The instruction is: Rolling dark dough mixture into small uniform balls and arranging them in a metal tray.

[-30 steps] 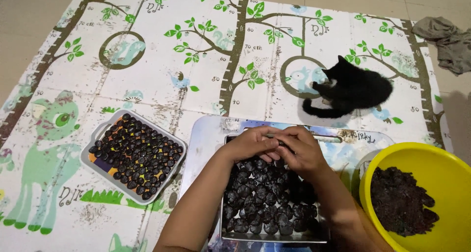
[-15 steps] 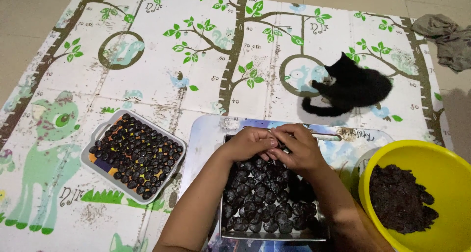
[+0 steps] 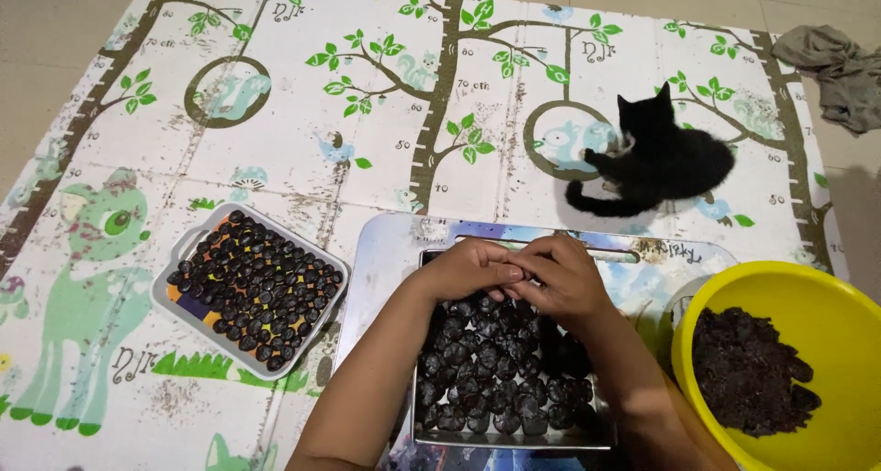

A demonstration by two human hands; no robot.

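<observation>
Both hands, left hand [image 3: 473, 269] and right hand [image 3: 562, 277], are staying pressed together over the tray [image 3: 510, 379] of dark balls [image 3: 486, 365], fingers curled around something I cannot make out.

My left hand [image 3: 468, 267] and right hand [image 3: 562, 278] press soft, matt dark balls [image 3: 486, 379] (slightly glossy where they catch light) in a shiny metal tray [image 3: 514, 439]. The bowl [image 3: 808, 297] is smooth yellow plastic; the mat [image 3: 275, 150] looks scuffed, printed foam.
</observation>
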